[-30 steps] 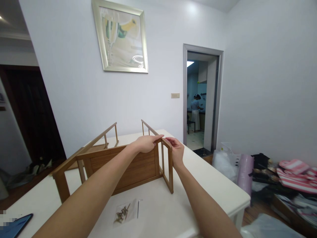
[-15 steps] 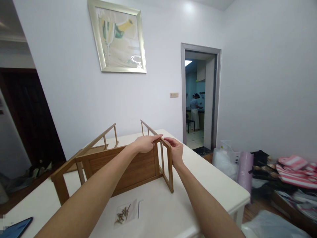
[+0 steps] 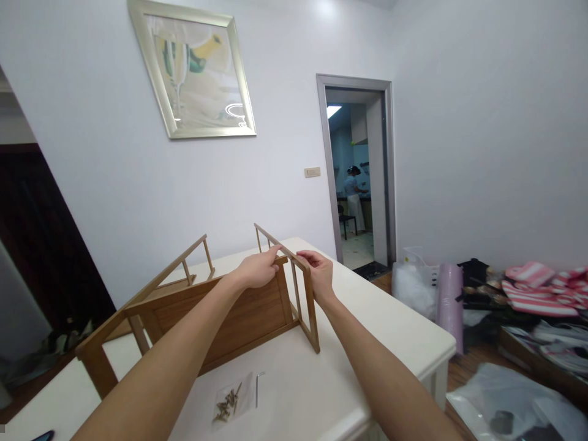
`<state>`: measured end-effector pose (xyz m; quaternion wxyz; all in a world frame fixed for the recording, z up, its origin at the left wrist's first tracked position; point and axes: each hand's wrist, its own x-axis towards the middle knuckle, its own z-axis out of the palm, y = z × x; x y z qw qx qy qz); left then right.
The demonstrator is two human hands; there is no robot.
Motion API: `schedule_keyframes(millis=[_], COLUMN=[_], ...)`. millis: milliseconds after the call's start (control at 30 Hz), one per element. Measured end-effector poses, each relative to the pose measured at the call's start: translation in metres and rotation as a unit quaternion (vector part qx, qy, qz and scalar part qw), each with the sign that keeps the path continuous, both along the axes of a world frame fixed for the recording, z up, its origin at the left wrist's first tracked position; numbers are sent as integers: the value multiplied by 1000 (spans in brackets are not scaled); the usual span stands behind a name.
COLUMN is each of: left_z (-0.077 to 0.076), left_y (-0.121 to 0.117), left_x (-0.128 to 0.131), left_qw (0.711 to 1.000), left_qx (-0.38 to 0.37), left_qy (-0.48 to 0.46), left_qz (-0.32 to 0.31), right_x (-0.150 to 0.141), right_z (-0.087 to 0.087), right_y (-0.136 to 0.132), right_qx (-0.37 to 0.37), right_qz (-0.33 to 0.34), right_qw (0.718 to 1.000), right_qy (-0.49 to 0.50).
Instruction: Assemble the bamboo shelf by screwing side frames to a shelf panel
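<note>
A brown wooden panel (image 3: 243,318) stands on its long edge on the white table, part of a partly joined wooden rack. My left hand (image 3: 260,269) grips the panel's upper edge near its right end, index finger reaching toward the side frame. At that end is a slatted wooden side frame (image 3: 313,315). My right hand (image 3: 321,274) is closed around the frame's upper part from the outside, fingertips partly hidden. A narrow gap shows between panel top and frame. Another side frame (image 3: 94,361) meets the panel's left end, partly covered by my left forearm.
On the white table (image 3: 349,343) lie a clear bag of screws (image 3: 227,404) and an Allen key (image 3: 257,389). A phone (image 3: 43,436) shows at the lower left corner. Bags, a purple roll (image 3: 449,306) and striped cloth (image 3: 537,294) crowd the floor at right. Someone stands beyond the doorway.
My left fingertip has drawn back leftward from the side frame, and a gap has opened between the panel's upper right end and that frame. The camera view has turned and tilted.
</note>
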<state>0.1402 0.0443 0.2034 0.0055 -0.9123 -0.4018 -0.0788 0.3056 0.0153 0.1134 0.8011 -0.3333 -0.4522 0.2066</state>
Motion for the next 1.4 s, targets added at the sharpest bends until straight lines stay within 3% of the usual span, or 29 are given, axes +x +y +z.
schedule_keyframes(millis=[1400], left_z=[-5], left_y=[-3], left_x=[1], left_qw=[999], left_qx=[-8], left_qy=[-27], left_qz=[-37], right_x=[3], right_z=[-5], right_y=[5], right_qx=[24], right_qz=[17], right_qw=[1000], right_qy=[-2])
